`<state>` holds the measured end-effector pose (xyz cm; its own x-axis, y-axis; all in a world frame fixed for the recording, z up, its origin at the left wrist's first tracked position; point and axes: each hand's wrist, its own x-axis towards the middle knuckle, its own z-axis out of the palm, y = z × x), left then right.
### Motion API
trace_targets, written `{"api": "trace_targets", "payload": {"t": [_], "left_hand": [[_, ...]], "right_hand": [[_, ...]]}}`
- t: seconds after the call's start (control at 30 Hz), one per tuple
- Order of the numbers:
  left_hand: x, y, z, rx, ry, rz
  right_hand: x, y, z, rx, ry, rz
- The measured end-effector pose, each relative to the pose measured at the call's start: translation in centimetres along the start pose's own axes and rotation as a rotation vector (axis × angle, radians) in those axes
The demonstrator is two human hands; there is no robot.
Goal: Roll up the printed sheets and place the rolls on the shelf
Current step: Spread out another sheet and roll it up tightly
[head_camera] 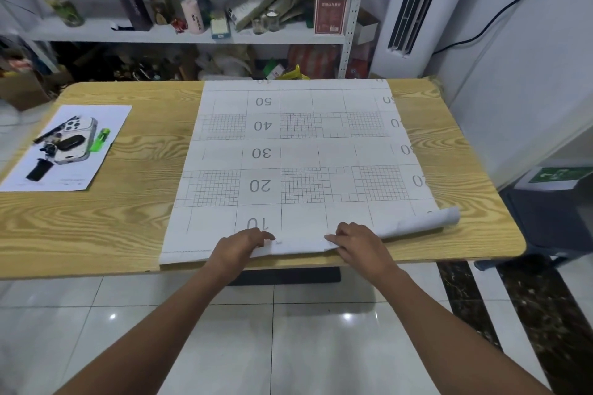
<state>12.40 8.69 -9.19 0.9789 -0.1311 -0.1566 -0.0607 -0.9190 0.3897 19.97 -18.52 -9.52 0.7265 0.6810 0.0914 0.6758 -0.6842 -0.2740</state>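
A large white printed sheet (pixel 295 151) with grids and numbers 10 to 50 lies flat across the wooden table (pixel 134 202). Its near edge is lifted and curls over, most at the right corner (pixel 442 218). My left hand (pixel 240 245) and my right hand (pixel 356 242) both pinch that folded near edge, fingers curled over it, close together near the table's front. A smaller printed sheet (pixel 64 147) showing a phone and small gadgets lies flat at the table's left. The white metal shelf (pixel 179 34) stands behind the table.
The shelf's middle board holds jars, boxes, a pink bottle (pixel 192 16) and a red box (pixel 330 13); the level below is crowded with clutter. A white air-conditioner column (pixel 407 6) stands at the right, a dark bin (pixel 552 215) beside the table.
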Motion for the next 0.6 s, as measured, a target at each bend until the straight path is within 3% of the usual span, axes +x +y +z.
{"api": "trace_targets", "payload": {"t": [0.17, 0.27, 0.47, 0.6], "left_hand": [[0.1, 0.7, 0.0, 0.110, 0.213, 0.222], [0.5, 1.1, 0.2, 0.069, 0.208, 0.273], [0.9, 0.0, 1.0, -0.194, 0.151, 0.180], [1.6, -0.5, 0.9, -0.097, 0.166, 0.247]], "right_hand": [[0.7, 0.1, -0.4, 0.063, 0.022, -0.020], [0.9, -0.3, -1.2, 0.160, -0.078, 0.127], [1.6, -0.2, -1.8, 0.315, -0.177, 0.328], [1.6, -0.2, -1.8, 0.351, -0.176, 0.337]]}}
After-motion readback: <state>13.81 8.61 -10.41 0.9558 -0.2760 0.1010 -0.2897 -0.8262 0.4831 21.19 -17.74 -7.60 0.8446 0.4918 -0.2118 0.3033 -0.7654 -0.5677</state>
